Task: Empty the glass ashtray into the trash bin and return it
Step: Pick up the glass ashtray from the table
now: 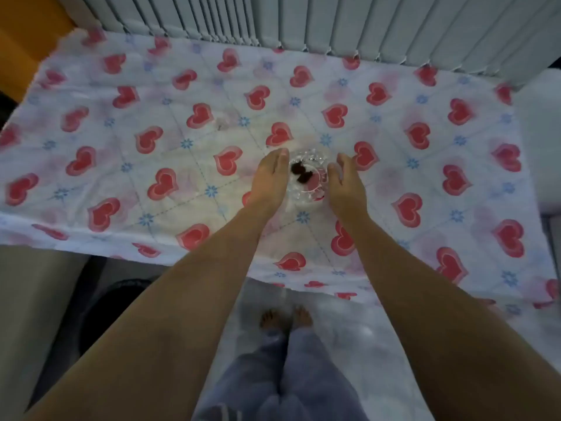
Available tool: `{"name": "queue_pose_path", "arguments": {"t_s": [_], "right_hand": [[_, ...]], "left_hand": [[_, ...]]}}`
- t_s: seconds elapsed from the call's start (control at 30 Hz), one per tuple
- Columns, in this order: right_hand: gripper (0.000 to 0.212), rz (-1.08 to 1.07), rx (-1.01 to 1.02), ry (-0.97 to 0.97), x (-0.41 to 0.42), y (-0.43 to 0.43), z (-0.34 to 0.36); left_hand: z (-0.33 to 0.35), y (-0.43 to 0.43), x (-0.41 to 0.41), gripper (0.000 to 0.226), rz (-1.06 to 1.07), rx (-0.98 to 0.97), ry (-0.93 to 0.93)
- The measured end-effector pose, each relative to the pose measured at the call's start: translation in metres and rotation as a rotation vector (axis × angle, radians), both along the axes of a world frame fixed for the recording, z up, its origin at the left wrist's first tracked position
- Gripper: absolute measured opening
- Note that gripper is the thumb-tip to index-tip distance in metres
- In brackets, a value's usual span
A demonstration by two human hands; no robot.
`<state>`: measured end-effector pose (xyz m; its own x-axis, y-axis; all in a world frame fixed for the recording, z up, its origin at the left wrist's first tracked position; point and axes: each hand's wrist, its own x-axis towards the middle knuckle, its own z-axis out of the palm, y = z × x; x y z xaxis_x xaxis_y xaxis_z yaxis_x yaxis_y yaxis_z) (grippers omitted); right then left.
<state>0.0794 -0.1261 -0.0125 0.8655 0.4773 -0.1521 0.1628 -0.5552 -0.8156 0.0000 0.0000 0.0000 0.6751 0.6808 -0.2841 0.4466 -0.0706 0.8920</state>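
A clear cut-glass ashtray (307,177) with dark bits of debris in it stands on the table, which is covered by a white cloth with red hearts (158,123). My left hand (269,177) is at the ashtray's left side, fingers stretched out along its rim. My right hand (346,182) is at its right side, fingers slightly curled toward the glass. Both hands flank the ashtray; I cannot tell whether they touch it. No trash bin can be made out for certain.
Grey vertical blinds (334,22) hang behind the table. A dark round shape (121,302) sits on the floor at the lower left, below the table edge. My bare feet (285,319) stand on a pale floor. An orange surface (27,31) is at the far left.
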Motion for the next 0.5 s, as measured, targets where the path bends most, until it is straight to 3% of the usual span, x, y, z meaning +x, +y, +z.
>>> {"name": "queue_pose_path", "arguments": {"t_s": [0.23,0.5], "right_hand": [[0.049,-0.096,-0.008,-0.090,0.010,0.022,-0.026],[0.054,-0.155,0.011,-0.056,0.012,0.040,-0.033]], "left_hand": [[-0.023,-0.005,0.022,0.051,0.137,-0.110,-0.160],[-0.038,-0.010,0.034,0.046,0.255,-0.230,-0.251]]}}
